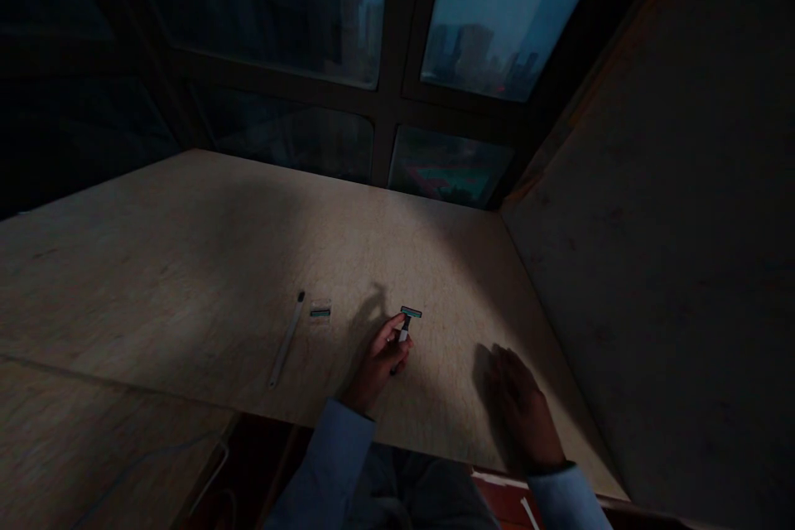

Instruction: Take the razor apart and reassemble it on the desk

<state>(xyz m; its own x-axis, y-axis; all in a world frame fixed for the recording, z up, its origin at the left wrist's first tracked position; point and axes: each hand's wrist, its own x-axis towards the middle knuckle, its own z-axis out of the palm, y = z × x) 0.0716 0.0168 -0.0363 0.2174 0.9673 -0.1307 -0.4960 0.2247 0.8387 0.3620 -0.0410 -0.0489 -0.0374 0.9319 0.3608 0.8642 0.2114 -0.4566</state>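
Observation:
A razor (404, 330) with a dark handle and a green-and-black head is held in my left hand (386, 354). Its head points away from me, raised toward the window side. My right hand (520, 402) rests at or just over the tabletop on the right, holding nothing I can see, with its fingers stretched out. Left of the razor lies a small clear case (320, 303) with a green-and-black blade cartridge (320, 313) in it. Beside that case is a white toothbrush (286, 344) with dark bristles, lying at a slant.
The pale tabletop (248, 265) runs back to dark-framed windows (382, 91). A wall (658, 248) bounds it on the right. At the lower left, a thin white cable (167, 449) trails over the near edge. The light is dim, with shadows around both hands.

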